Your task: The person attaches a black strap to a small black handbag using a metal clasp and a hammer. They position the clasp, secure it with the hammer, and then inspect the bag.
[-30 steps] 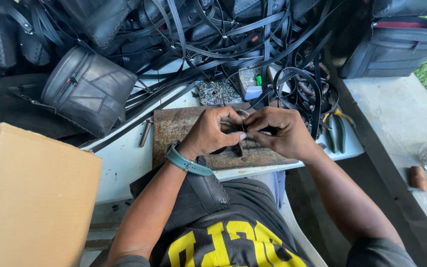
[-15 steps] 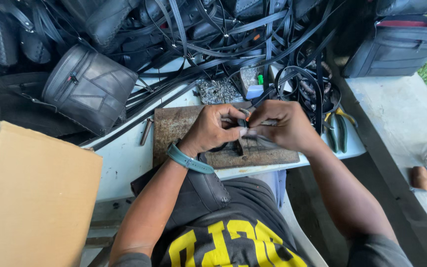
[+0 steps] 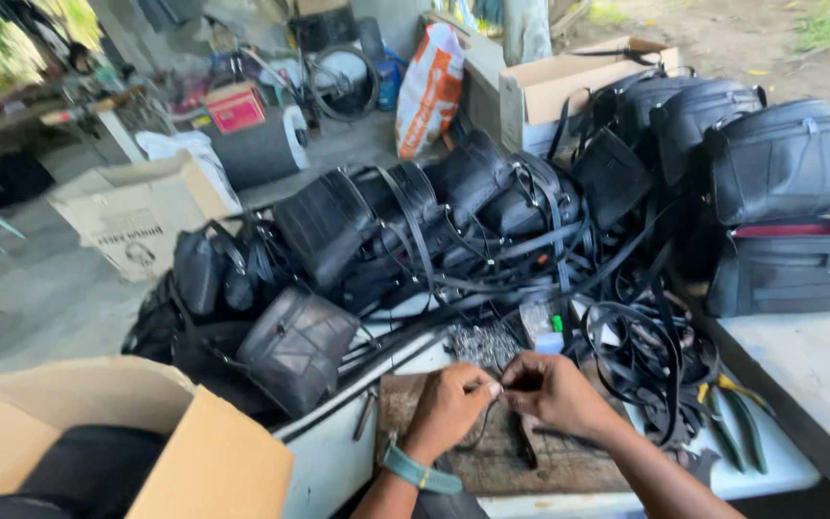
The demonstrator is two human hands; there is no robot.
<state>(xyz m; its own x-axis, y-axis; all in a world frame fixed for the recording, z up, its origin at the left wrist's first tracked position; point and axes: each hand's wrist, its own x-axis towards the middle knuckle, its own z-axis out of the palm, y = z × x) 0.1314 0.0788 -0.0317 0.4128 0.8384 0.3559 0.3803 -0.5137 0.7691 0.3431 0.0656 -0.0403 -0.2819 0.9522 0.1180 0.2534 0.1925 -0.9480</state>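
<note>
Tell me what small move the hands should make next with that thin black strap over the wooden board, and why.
Probably draw the thin black strap taut between the fingertips. The left hand and right hand pinch it close together above the wooden board, and it hangs in a slack loop below the left hand. What they pinch is too small to tell.

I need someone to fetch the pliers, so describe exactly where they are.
Start at the white worktable with the heap of black bags. Beyond the right hand, at the table's right edge, lie the pliers. Their green and yellow handles stand out beside the black straps.
</note>
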